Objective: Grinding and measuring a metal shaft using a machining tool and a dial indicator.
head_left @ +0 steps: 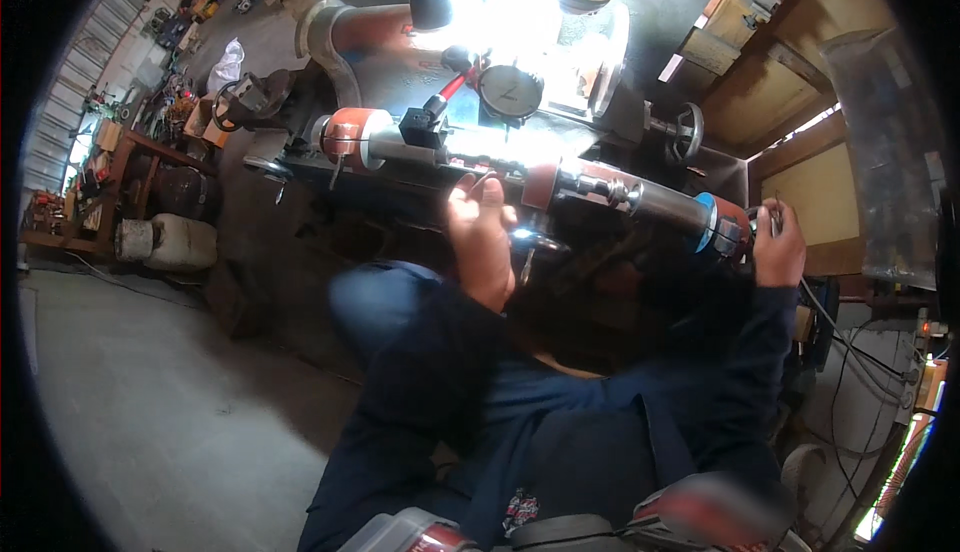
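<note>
My left hand [485,237] is raised just in front of a slim metal shaft [595,187] mounted lengthwise on a machine. Its fingers are bent together near a thin piece that I cannot make out. Above the shaft stands a round dial indicator [510,90] with a white face. A red-and-black arm [450,92] runs beside it to a black block [422,130]. At the machine's right end, my right hand [778,250] closes its fingers round a small metal handle [775,220], partly hidden by them.
A handwheel [688,134] sits at the back right, another handwheel [225,107] at the left. Below the shaft juts a bright metal lever [540,244]. Glare whitens the machine's upper middle. A pale gas cylinder [180,242] lies on the left; cables [845,337] hang at the right.
</note>
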Available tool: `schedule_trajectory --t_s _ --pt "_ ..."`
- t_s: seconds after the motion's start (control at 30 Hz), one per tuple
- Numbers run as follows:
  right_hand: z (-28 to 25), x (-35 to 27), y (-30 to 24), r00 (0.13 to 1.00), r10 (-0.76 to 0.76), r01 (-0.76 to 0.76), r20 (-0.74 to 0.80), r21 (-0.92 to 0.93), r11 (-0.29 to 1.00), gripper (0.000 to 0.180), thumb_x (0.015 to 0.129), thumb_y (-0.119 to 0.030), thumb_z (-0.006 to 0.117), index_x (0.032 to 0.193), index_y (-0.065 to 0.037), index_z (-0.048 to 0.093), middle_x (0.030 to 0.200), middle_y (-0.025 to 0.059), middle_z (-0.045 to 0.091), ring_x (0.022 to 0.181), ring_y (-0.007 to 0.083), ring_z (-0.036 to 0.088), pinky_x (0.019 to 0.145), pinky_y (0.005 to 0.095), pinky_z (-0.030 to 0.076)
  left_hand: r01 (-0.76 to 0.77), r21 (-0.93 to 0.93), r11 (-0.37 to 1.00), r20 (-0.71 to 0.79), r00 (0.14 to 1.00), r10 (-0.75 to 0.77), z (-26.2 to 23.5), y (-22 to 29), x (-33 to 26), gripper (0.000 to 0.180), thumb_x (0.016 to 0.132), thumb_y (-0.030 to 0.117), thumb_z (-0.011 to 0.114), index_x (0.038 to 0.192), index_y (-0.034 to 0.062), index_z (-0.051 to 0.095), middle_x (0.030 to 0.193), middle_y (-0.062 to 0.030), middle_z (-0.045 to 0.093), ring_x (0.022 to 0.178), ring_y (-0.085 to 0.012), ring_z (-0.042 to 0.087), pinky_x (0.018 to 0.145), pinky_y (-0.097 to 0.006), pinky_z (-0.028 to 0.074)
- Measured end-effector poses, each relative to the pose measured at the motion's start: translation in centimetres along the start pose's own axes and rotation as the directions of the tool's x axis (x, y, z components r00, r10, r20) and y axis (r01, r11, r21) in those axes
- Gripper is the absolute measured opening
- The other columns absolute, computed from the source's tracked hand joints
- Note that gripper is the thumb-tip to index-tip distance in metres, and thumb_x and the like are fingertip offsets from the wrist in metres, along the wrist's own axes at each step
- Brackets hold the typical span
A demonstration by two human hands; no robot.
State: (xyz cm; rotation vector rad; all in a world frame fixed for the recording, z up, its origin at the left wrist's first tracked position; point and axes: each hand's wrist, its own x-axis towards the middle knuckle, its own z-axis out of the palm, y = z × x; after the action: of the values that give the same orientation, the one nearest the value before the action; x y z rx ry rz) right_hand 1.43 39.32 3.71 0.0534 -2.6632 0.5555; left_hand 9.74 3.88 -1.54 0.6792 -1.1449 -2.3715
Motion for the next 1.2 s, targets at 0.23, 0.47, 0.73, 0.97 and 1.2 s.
schedule_trajectory --t_s 0.23,0.47,0.73,0.97,1.2 --pt "-0.7 6.5 -1.7 0.968 -0.156 0.136 -0.195 -0.110 0.985 0.019 0.096 -0.020 0.055 0.102 -0.005 0.065 0.096 0.0154 0.068 0.090 0.0291 0.067 0.078 0.0363 0.050 -0.061 0.034 0.998 0.209 0.977 0.052 -0.8 -0.8 2.2 0.028 0.094 0.018 0.064 0.113 0.0035 0.048 0.081 -0.0001 0.052 0.057 -0.0048 0.045 0.048 -0.018 0.035" --pt "-2.5 4.6 -16.7 0.979 -0.203 0.068 0.035 0.877 0.476 0.017 0.098 -0.009 0.052 0.110 -0.001 0.061 0.084 0.0048 0.066 0.069 0.0085 0.056 0.058 0.0223 0.044 -0.072 0.148 0.986 0.493 0.870 -0.010 -3.9 -1.9 5.3 0.031 0.093 0.035 0.065 0.083 0.0088 0.052 0.067 0.0026 0.048 0.057 -0.0065 0.043 0.052 -0.022 0.035" --pt "6.4 4.4 -19.2 0.922 -0.381 0.186 0.070 0.782 0.595 0.036 0.099 -0.007 0.049 0.134 -0.007 0.045 0.079 0.0045 0.063 0.058 0.0061 0.050 0.052 0.0208 0.042 -0.055 0.151 0.987 0.484 0.875 -0.025 -3.5 -1.6 5.5 0.030 0.093 0.033 0.065 0.083 0.0069 0.054 0.067 0.0020 0.050 0.058 -0.0070 0.044 0.054 -0.023 0.035" --pt "7.1 4.1 -20.2 0.920 -0.380 0.184 0.099 0.746 0.640 0.032 0.099 -0.007 0.049 0.131 -0.009 0.050 0.078 0.0030 0.064 0.058 0.0066 0.052 0.053 0.0219 0.044 -0.029 0.164 0.986 0.454 0.889 -0.050 -3.7 -1.7 5.6 0.025 0.093 0.028 0.066 0.085 0.0062 0.057 0.067 0.0034 0.051 0.058 -0.0056 0.044 0.054 -0.022 0.035" --pt "6.9 4.4 -20.3 0.888 -0.445 0.231 0.117 0.724 0.650 0.030 0.096 -0.015 0.054 0.126 -0.012 0.054 0.070 0.0055 0.065 0.058 0.0135 0.061 0.058 0.0298 0.049 -0.031 0.142 0.989 0.455 0.890 -0.037 -3.4 -1.5 5.5 0.025 0.092 0.028 0.067 0.086 0.0062 0.057 0.066 0.0033 0.051 0.058 -0.0058 0.044 0.054 -0.022 0.035"
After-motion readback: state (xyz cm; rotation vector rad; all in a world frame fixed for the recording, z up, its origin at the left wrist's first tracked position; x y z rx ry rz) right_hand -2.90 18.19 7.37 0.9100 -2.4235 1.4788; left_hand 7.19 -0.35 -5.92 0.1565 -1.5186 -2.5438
